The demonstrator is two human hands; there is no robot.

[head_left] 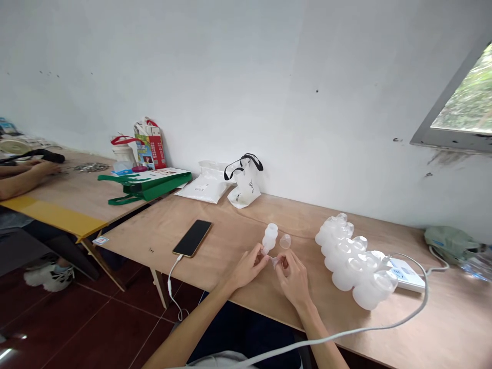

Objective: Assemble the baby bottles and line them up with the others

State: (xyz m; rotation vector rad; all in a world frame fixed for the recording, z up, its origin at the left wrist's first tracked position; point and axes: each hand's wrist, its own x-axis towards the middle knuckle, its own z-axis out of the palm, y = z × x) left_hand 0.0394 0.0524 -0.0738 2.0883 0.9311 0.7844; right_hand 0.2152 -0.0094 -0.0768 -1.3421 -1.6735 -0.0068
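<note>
My left hand (250, 265) and my right hand (294, 277) are close together over the table's front part, fingertips pinched. Between them is a small translucent plastic piece (273, 260), gripped from both sides; its exact kind is too small to make out. Just beyond my left fingertips lies a white, lobed plastic piece (270, 236), its near end partly behind the fingers. Beside it, past my right hand, is a clear dome-shaped plastic cap (285, 241). To the right stands a large cluster of white rounded plastic cups (348, 261), some with clear domed tops.
A phone (192, 238) on a white cable lies left. A thick pale cable (346, 333) loops across the front right, near a white box (407, 274). White bags (244, 187) and a green bag (154, 184) lie toward the wall. Another person's arm (28, 177) rests at the far-left table.
</note>
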